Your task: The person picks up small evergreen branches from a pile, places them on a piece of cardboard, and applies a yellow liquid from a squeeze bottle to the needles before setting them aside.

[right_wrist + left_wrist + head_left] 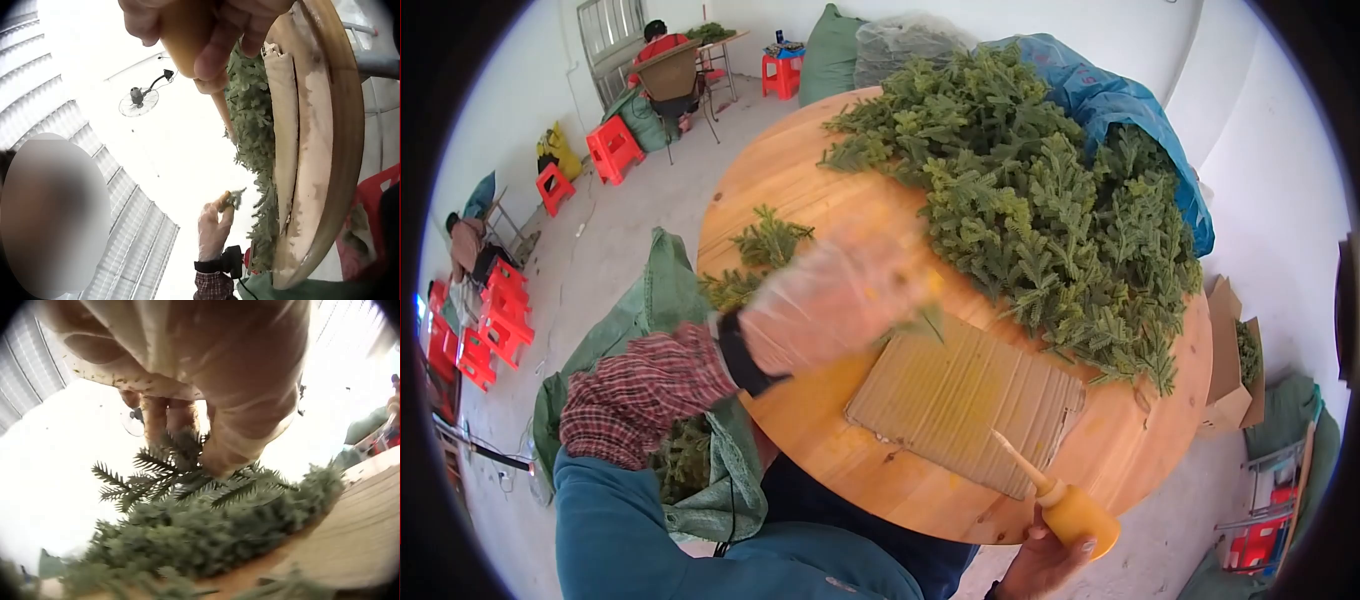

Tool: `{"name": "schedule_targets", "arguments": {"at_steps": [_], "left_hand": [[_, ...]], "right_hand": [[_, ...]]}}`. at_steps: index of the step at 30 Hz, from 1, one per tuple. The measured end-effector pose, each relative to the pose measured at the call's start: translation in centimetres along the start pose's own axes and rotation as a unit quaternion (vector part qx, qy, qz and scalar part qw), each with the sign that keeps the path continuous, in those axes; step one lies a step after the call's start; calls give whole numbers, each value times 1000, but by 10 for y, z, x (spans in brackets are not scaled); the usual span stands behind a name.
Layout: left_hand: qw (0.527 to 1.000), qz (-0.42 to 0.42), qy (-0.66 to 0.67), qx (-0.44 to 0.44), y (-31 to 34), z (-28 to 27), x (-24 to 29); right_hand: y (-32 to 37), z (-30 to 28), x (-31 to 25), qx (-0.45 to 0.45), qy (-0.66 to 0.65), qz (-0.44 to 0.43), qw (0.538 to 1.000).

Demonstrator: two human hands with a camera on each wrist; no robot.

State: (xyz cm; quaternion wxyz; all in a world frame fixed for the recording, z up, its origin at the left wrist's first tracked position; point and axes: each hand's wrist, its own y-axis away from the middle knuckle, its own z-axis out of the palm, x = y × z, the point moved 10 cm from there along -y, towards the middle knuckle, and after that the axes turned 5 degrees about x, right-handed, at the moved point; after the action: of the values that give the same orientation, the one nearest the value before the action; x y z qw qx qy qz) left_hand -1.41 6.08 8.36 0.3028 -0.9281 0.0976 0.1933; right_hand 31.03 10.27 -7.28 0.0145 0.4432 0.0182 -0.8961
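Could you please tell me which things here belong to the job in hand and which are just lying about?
Belonging to the job, it seems:
- green sprig, pinched by the left hand
- yellow bottle, held in the right hand
- cardboard sheet
- heap of greenery
- round table

Probably just about:
- red stool
- yellow bag
- fan

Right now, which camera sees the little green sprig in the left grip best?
The left wrist view: the sprig looks biggest, with clear needles, though the left grip hides part. The head view shows a blurry green bit; the right wrist view shows it small and far off.
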Motion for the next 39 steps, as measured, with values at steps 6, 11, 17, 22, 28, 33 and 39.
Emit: {"name": "schedule_targets", "arguments": {"at_steps": [6,11,17,22,28,33,39], "left_hand": [[987,-41,-42,-151,61,21,-73],[961,20,125,-245,54,37,-109],[973,-151,162,-63,-47,40,-148],[993,-68,82,-42,-119,89,-113],[985,-22,171,-29,-145,137,-100],[977,-79,190,-57,-139,111,-112],[964,-160,213,26,-118,52,-132]], "right_hand": [[-3,0,4,6,0,12,1000],[-5,-5,6,7,3,18,1000],[-7,-9,12,-5,-17,28,999],[-9,-5,13,-23,-21,35,999],[-11,1,9,-36,-3,23,999],[-10,-8,12,-23,-7,1,1000],[-10,-12,15,2,8,-3,1000]]}}
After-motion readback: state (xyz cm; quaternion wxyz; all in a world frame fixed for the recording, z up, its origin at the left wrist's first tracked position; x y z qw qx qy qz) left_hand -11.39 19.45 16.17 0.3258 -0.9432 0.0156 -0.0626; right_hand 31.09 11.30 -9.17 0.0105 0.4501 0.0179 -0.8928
